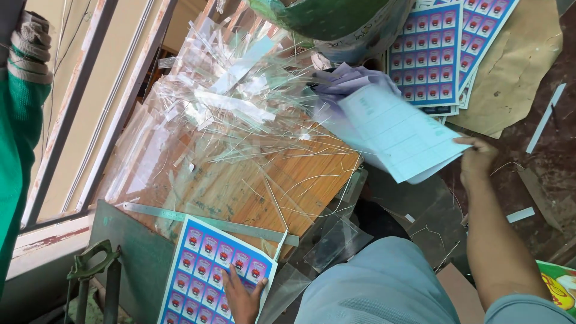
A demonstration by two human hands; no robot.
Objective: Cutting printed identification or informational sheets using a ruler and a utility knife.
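The right hand pinches the edge of a pale paper sheet between thumb and fingers. This sheet hangs in the air, past the edge of the wooden surface, and it tilts down toward the hand. It has faint boxes on it, like the back of a sticker page.

The left hand lies flat and open on a sticker sheet with rows of blue and pink squares. It presses on the near edge of that sheet, which lies partly on the surface and partly on a dark board. It grips nothing.

Both sheets look thin and very light. They would bend and flop if held by one corner, and a hard pull could crease or tear them. It looks best to hold them at an edge, with flat fingers, or with a hand on each side.

A long metal ruler lies just above the sticker sheet. A big heap of clear plastic scraps covers the far part of the surface. They look slippery. More sticker sheets lie in a pile on the floor, near the right hand.
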